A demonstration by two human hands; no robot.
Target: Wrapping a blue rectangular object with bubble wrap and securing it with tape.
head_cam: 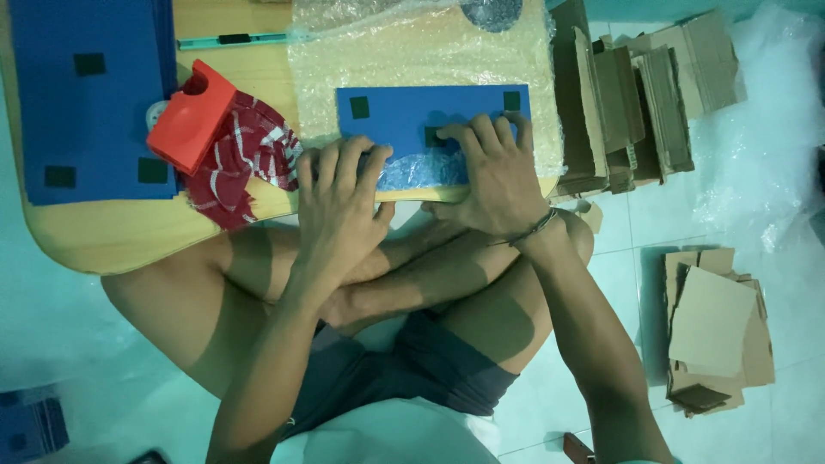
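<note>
On the low wooden desk (112, 236), both hands press a flat blue foam panel (430, 116) onto clear bubble wrap (412, 51): left hand (339, 202) curled over the wrap's near fold, right hand (494, 172) spread flat, pinning it.

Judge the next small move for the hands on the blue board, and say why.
Probably fold the bubble wrap up over the blue board: the left hand and right hand press its near edge, where wrap already covers it, while the far part lies bare.
</note>
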